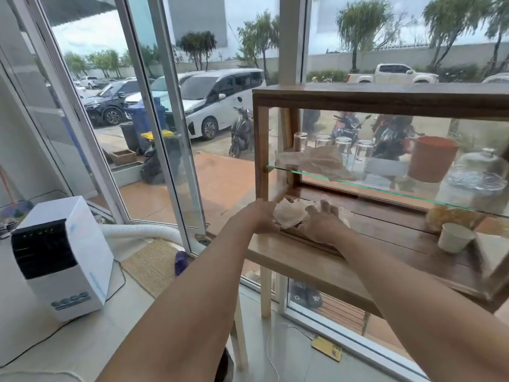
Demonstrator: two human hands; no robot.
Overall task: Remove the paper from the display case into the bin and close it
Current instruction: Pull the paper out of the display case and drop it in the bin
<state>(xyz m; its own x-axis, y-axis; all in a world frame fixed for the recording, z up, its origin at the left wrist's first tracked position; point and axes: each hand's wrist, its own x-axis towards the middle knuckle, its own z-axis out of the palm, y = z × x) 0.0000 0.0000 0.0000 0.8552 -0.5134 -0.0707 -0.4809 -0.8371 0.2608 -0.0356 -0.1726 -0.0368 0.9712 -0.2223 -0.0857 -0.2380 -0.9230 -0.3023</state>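
Pale crumpled paper between both hands

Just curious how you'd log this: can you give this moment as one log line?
stage: gathering paper | left hand and right hand: on crumpled paper, bottom shelf | display case: open | more paper on glass shelf

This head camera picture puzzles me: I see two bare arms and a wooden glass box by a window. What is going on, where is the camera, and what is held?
There is no machine here. A person wears the camera on the head, so you look down along their own arms. The left hand and right hand reach into the bottom level of the display case, which stands on a wooden table. Together they gather pale crumpled paper; the left hand's fingers touch it. More brown paper lies on the glass shelf beside upturned glasses. A white cup stands on the case floor.
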